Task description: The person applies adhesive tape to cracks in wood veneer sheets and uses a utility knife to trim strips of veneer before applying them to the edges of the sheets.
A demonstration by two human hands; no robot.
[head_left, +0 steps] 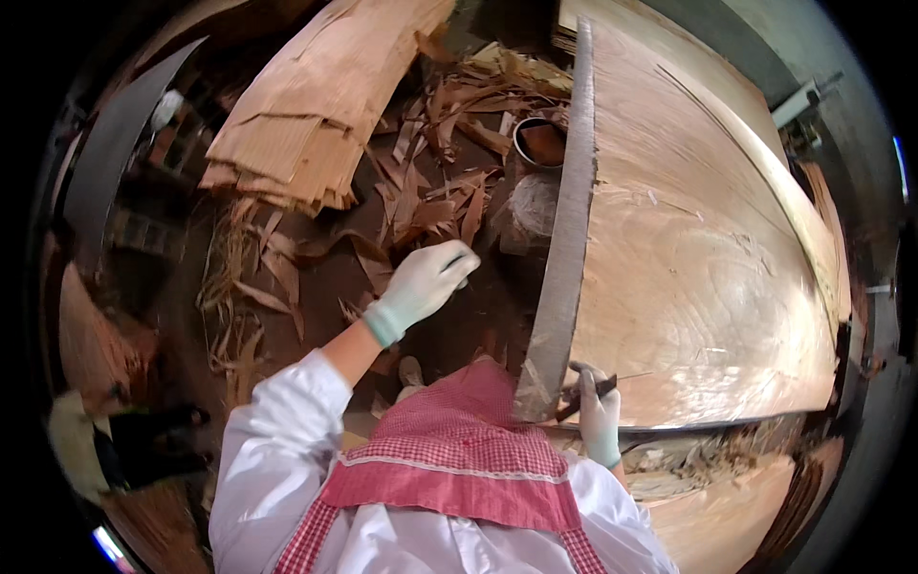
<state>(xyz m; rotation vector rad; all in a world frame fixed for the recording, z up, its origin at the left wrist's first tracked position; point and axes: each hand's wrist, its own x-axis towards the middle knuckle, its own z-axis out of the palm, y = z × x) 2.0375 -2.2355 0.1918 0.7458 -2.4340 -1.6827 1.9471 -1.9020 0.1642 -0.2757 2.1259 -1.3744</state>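
My left hand point(421, 289), in a white glove with a green cuff, hangs above the littered floor, left of the workbench. Its fingers are curled closed, with something dark and small showing between them that I cannot make out. At the near left corner of the bench, my right hand point(600, 418), gloved alike, grips a dark, thin-tipped, knife-like tool point(572, 407). A large pale wood veneer sheet point(698, 249) covers the bench top, and a grey strip point(566, 220) runs along its left edge. One narrow strip of veneer point(755, 158) lies curved across the sheet's far right side.
Stacked veneer sheets point(306, 105) stand at the far left. Torn veneer scraps point(421, 191) cover the floor between. A round container point(540, 143) and a clear plastic-wrapped item point(533, 204) sit beside the bench. Another person point(81, 445) is at the lower left.
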